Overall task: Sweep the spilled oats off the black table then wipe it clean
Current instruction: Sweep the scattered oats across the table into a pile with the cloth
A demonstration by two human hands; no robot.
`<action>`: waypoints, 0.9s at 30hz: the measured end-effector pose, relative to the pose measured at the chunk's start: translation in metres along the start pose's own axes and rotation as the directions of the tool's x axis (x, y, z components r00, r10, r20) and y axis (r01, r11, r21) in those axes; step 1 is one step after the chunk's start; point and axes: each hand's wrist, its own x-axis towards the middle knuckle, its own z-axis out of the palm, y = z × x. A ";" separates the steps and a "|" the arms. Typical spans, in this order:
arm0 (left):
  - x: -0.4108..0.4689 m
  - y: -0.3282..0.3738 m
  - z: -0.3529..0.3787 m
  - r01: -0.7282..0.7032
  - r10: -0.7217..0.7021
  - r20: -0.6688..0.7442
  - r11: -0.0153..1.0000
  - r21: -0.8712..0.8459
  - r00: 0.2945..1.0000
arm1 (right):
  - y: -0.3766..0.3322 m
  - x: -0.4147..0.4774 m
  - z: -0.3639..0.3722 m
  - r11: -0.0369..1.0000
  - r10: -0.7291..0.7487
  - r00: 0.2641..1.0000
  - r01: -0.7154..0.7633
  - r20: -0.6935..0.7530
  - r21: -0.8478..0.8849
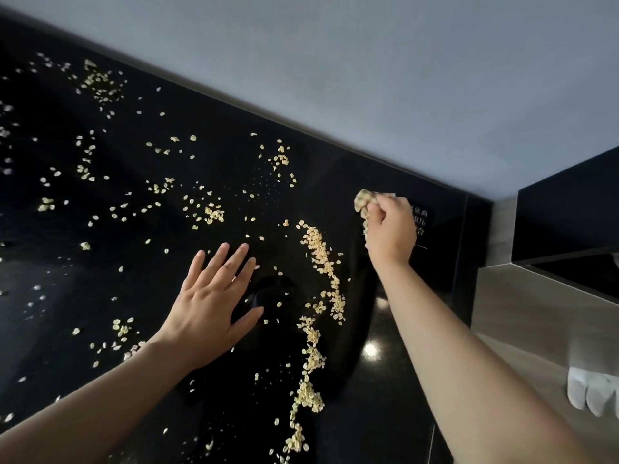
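Pale oat flakes [321, 252] lie scattered over the glossy black table [134, 262], thickest in a long ridge running from the middle toward the near edge. My left hand [214, 303] rests flat on the table with straight spread fingers, left of that ridge. My right hand [390, 227] is at the far right of the table, its fingers curled round a small crumpled pale cloth [363, 204] that sticks out above and beside the knuckles. Flakes cling to the cloth.
A grey wall [368, 61] runs along the table's far edge. A small label with red characters [420, 219] sits on the table just right of my right hand. Right of the table lie a dark cabinet [569, 216], a beige floor [536, 323] and a white sock foot [589, 393].
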 end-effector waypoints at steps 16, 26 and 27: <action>-0.008 -0.012 0.002 0.009 -0.009 0.021 1.000 -0.001 1.000 | -0.008 -0.054 -0.025 0.989 -0.028 0.999 0.030 -0.019 0.144; -0.009 -0.016 0.003 -0.022 0.022 0.026 1.000 0.002 0.999 | -0.023 -0.140 0.018 0.988 -0.101 0.989 0.087 0.107 0.129; -0.009 -0.016 0.003 -0.022 0.022 0.027 1.000 0.001 0.999 | -0.026 -0.149 0.019 0.982 -0.130 0.981 0.108 0.147 0.153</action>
